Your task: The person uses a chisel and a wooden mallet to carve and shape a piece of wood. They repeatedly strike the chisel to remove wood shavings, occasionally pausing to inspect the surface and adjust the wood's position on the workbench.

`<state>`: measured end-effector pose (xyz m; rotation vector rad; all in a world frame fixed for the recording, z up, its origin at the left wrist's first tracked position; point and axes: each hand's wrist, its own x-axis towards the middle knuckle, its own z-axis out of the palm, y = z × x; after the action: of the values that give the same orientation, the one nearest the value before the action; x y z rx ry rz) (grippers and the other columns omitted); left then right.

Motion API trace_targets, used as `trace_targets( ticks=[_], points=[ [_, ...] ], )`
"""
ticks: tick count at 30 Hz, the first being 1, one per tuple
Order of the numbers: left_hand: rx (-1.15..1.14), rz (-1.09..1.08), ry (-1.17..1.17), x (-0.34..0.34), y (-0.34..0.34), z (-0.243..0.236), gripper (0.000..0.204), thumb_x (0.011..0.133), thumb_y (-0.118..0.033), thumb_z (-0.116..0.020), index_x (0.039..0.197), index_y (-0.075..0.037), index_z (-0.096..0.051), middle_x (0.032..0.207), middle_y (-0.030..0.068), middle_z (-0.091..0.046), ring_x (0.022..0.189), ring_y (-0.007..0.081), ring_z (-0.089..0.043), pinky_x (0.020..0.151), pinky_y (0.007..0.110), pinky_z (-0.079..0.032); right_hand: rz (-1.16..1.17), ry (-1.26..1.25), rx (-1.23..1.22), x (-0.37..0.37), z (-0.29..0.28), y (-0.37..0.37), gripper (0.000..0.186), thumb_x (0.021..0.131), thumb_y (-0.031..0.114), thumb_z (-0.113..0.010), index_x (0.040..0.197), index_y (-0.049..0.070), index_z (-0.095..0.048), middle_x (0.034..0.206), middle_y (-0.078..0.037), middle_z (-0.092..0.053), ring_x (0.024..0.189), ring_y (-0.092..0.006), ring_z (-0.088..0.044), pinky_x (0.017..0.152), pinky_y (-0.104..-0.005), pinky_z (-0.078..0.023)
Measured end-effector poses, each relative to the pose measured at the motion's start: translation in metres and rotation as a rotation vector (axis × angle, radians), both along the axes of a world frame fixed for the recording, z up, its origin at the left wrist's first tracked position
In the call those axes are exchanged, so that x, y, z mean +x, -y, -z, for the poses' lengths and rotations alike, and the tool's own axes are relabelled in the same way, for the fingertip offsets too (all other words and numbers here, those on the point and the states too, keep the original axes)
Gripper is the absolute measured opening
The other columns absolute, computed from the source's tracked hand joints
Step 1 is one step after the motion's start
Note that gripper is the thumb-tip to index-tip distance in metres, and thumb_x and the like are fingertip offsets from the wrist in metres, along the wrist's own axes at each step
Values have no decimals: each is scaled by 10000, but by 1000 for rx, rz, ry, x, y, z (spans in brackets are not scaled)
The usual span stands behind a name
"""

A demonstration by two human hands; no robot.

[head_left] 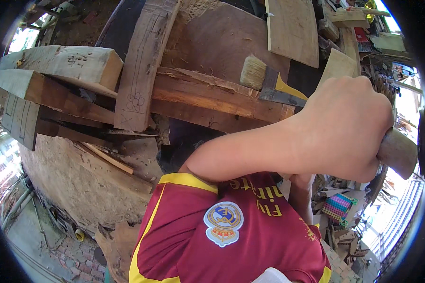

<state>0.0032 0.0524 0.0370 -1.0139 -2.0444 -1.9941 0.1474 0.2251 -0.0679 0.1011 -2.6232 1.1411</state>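
Note:
My left hand [352, 127] reaches across in front of me to the right, closed in a fist. A thick brown cylinder, like a wooden handle [398, 153], sticks out of its lower right side. The rest of that piece is hidden in the fist. Beyond my left wrist is a flat brush [253, 73] with pale bristles and a black-and-yellow body, over a rough wooden beam [208, 96]. Its far end disappears behind my wrist, so I cannot tell whether anything holds it. Part of my right arm [301, 198] shows below my left forearm; the hand is hidden.
A board with pencilled lines [144, 66] crosses the beam at left, beside several thick timber blocks [71, 66]. Another flat board [293, 30] lies at the back. A colourful woven basket [340, 207] and wood scraps are at lower right. Brick paving [82, 264] shows at lower left.

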Motion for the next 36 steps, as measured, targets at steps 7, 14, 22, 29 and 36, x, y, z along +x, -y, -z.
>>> trace_targets(
  ticks=[7,14,22,29,36],
  points=[
    [51,-35,5,3,0,1,218,503,-198,-708,628,-22,-677,596,177,-616,622,342,-647,586,405,-526,1,4,-10,-3,2,1,779,704,-77,-674,1392,-45,-309,1303,-208,-472,1163,-322,-519,1003,-434,-456],
    [115,15,18,2,-1,1,219,486,-177,-695,620,-7,-665,578,186,-599,594,358,-630,563,415,-517,14,2,-11,-7,2,5,777,703,-75,-678,1388,-47,-312,1301,-207,-475,1161,-321,-521,1004,-435,-456],
    [112,3,-6,4,4,3,237,485,-199,-687,609,0,-655,571,192,-591,572,362,-620,555,421,-515,15,-8,-9,-8,3,7,775,703,-73,-684,1384,-49,-316,1299,-207,-478,1159,-320,-523,1005,-436,-457],
    [160,48,-28,6,5,9,214,461,-194,-658,585,-19,-641,535,168,-569,557,356,-610,528,410,-501,28,-27,-18,-11,-1,8,773,702,-72,-689,1381,-52,-319,1297,-207,-481,1157,-320,-525,1005,-437,-458],
    [123,84,8,3,1,8,211,458,-201,-668,581,-32,-643,538,158,-572,568,348,-613,531,406,-506,110,-139,-24,-17,-27,0,771,702,-70,-693,1377,-54,-322,1295,-207,-483,1156,-319,-527,1006,-438,-459]
  ],
)
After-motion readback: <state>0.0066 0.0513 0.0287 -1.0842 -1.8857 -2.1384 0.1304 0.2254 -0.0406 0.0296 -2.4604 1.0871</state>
